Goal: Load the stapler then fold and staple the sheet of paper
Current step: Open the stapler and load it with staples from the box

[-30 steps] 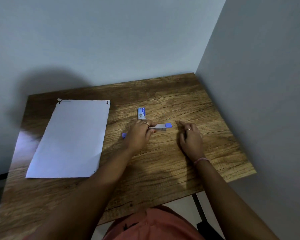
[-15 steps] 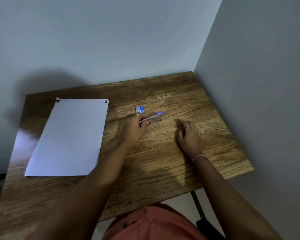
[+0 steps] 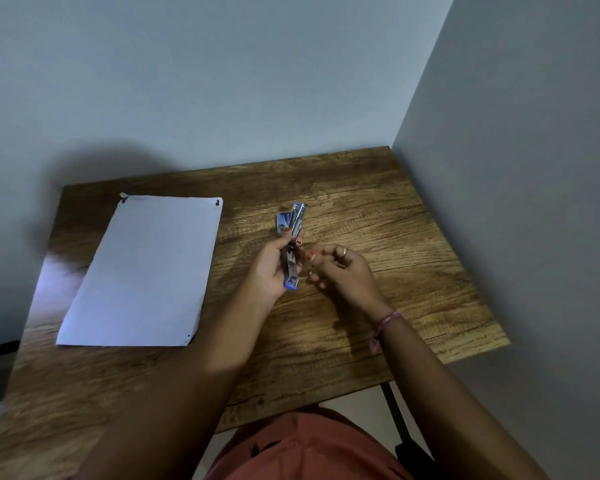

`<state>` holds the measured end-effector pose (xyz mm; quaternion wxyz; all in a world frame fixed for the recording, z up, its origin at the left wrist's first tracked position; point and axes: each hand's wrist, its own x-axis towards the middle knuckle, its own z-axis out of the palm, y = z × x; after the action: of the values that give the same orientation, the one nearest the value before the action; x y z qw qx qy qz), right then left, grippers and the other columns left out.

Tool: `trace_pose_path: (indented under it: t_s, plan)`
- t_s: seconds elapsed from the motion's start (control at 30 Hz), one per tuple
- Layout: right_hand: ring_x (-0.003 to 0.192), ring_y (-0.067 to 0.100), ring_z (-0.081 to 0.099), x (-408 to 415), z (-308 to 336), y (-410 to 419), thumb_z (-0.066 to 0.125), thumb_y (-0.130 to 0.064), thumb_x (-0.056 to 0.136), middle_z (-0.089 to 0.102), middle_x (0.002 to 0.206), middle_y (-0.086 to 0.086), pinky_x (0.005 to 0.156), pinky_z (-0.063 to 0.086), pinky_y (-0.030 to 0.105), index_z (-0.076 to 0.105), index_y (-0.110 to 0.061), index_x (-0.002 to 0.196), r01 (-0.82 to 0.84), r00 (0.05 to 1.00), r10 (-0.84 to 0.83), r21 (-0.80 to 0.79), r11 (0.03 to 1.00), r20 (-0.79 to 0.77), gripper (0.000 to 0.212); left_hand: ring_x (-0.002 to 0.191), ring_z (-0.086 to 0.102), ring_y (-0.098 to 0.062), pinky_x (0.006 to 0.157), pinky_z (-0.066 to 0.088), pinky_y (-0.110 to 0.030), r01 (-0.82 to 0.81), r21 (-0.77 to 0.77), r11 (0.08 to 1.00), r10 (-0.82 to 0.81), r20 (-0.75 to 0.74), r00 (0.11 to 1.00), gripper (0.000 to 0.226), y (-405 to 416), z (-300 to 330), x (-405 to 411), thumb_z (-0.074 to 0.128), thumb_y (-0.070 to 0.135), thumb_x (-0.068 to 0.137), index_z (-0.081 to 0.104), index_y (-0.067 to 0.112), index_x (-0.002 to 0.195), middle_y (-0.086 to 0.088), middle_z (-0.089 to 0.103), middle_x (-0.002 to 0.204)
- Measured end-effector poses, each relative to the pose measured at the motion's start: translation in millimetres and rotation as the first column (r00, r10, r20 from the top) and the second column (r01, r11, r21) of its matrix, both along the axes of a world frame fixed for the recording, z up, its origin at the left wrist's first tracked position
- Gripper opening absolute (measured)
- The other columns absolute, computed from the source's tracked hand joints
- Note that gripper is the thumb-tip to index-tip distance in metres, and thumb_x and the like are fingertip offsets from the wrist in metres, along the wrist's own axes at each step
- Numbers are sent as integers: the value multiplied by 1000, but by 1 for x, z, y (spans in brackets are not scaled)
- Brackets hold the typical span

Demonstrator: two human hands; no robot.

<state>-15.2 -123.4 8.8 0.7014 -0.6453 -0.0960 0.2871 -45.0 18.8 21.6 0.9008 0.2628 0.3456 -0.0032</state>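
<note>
My left hand (image 3: pixel 271 268) grips a small blue and silver stapler (image 3: pixel 293 247) and holds it above the table, one end pointing away from me and the blue end toward me. My right hand (image 3: pixel 343 271) hovers just right of the stapler with its fingers loosely curled and nothing in them. A small blue staple box (image 3: pixel 282 221) lies on the table just beyond my left hand, partly hidden behind the stapler. A white sheet of paper (image 3: pixel 142 271) lies flat on the left part of the table.
The wooden table (image 3: pixel 395 237) stands in a corner, with a grey wall behind it and another along its right edge. My lap in reddish cloth shows below the table's near edge. A dark table leg (image 3: pixel 395 410) is at lower right.
My left hand has lifted the stapler off the table and turned it lengthwise toward me. My right hand has risen from the table and moved in close beside the stapler.
</note>
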Motion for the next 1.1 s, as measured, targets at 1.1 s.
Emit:
trace_pose_path:
  t_s: [1.1]
  plan:
    - [85,12,66,25,-25,-26,73,-13,81,73,89,3,72,41,2,75,-7,94,574,755,-342,-312,757,559,15,112,58,-16,85,40,-15,222,958,179,-67,-213,975,33,12,-22,-42,57,6,93,57,6,125,-8,62,126]
